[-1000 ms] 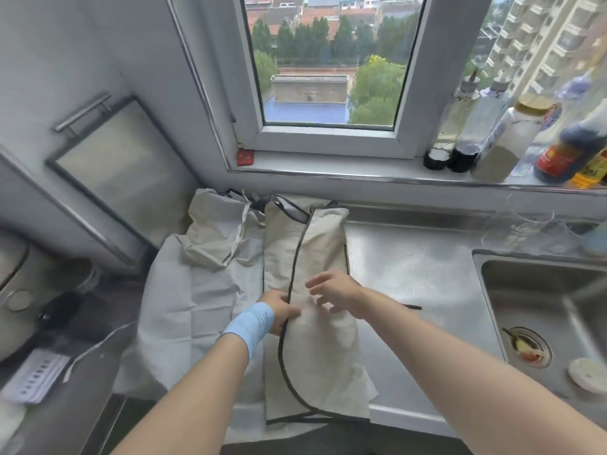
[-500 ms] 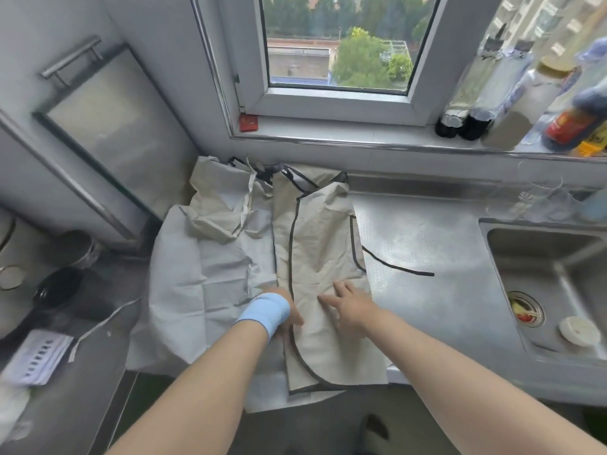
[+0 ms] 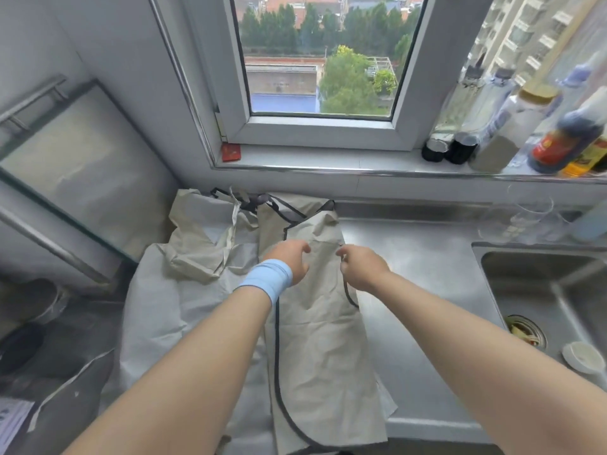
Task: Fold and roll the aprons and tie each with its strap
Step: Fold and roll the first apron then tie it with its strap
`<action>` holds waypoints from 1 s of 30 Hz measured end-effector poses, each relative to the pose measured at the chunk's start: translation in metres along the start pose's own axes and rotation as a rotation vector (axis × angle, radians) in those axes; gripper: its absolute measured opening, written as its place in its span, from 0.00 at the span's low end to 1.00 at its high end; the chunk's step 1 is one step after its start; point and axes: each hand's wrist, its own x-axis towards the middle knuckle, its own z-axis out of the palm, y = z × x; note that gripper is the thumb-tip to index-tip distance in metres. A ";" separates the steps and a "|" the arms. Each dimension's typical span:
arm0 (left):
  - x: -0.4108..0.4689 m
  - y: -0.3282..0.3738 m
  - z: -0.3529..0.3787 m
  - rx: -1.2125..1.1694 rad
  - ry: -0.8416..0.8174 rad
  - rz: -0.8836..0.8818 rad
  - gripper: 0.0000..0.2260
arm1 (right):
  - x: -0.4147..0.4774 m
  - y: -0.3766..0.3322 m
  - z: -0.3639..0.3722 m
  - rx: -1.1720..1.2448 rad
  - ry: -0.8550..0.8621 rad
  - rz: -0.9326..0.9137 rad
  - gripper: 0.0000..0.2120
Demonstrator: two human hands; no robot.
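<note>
The folded apron (image 3: 322,339) lies in the centre of the frame on the steel counter (image 3: 427,290). It is a long beige strip with dark trim, and it runs from the wall under the windowsill (image 3: 328,159) down to the counter's near edge, where its bottom end hangs over slightly.

My left hand (image 3: 290,261), with a blue wristband (image 3: 267,284) on the wrist, sits over the upper part of the strip near its left trim. The fingers are bent above the cloth, but I cannot tell whether they grip it or only touch it. My right hand (image 3: 361,267) is at the apron's right edge, level with the left. Its fingers are curled in and pinch the thin dark strap (image 3: 351,298), which curves down from the hand along that edge.

Left of the folded strip a second apron (image 3: 200,254) lies crumpled in a heap on a pale sheet of cloth (image 3: 157,316). It touches the strip's left side.

At the right of the frame is the sink (image 3: 542,284). Several bottles (image 3: 558,136) stand on the windowsill at the upper right.
</note>
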 end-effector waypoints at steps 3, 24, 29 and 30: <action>0.040 0.008 -0.010 -0.025 0.019 -0.019 0.19 | 0.044 0.002 -0.017 0.181 -0.014 0.106 0.18; 0.176 0.048 -0.054 0.000 0.049 -0.206 0.16 | 0.144 -0.012 -0.021 0.868 -0.062 0.020 0.13; 0.163 0.049 -0.078 -0.380 0.039 -0.364 0.11 | 0.125 -0.020 -0.034 0.893 -0.012 0.001 0.06; 0.159 0.048 -0.084 -0.476 0.045 -0.368 0.10 | 0.120 -0.022 -0.037 0.912 -0.002 0.007 0.05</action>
